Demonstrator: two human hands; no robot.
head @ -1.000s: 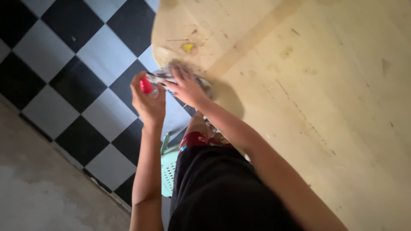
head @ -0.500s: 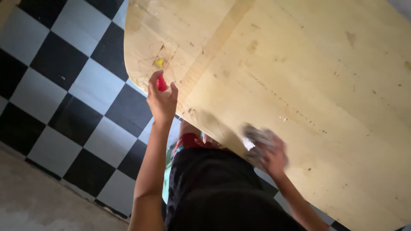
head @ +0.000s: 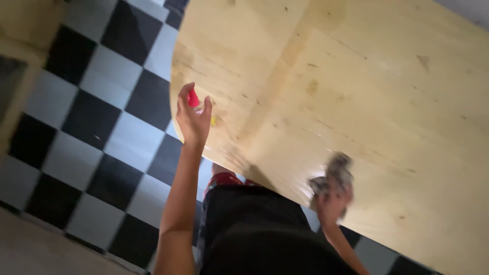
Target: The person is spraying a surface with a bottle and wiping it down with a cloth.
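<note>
Left hand (head: 192,118) grips my red bottle (head: 193,98) over the counter (head: 356,91) edge, right hand (head: 332,201) clutches a rag (head: 336,170); I'd wipe flat, overlapping strokes.

- Dim, soft picture; motion blur smears the right hand (head: 333,201) and its crumpled grey cloth (head: 336,170).
- Glare sheens the pale plywood tabletop (head: 356,91) beside those fingers.

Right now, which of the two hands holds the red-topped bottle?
The left hand, raised at the table corner, holds the bottle. The right hand grips a grey rag at the near edge.
</note>
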